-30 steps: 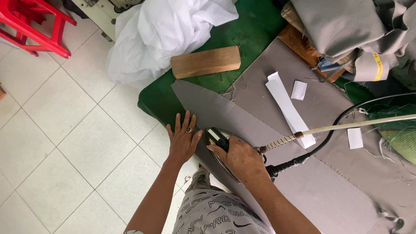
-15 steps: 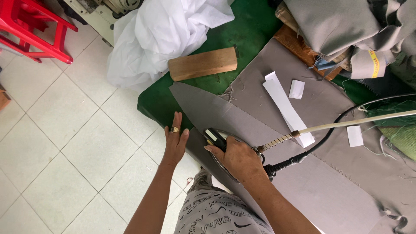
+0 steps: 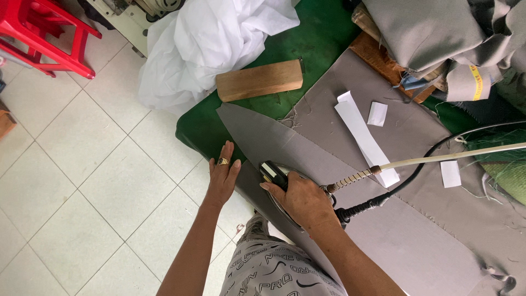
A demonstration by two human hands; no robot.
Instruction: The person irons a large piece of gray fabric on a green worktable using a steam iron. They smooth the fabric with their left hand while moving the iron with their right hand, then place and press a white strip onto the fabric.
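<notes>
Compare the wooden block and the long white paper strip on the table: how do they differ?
The wooden block is thick and brown; the long white paper strip is flat and thin. The block lies on the green table cover, the strip on grey fabric. Both lie untouched by either hand.

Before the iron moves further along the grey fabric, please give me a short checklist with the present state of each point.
1. Right hand grips the iron: ok.
2. Left hand lies flat at the edge of the grey fabric piece, beside the iron, not under it: ok.
3. Fabric ahead of the iron lies flat: ok.
4. Wooden block is clear of the fabric piece's tip: ok.
5. Black cord and white hose cross a white paper strip: not ok.
6. Iron heat: cannot tell.
</notes>
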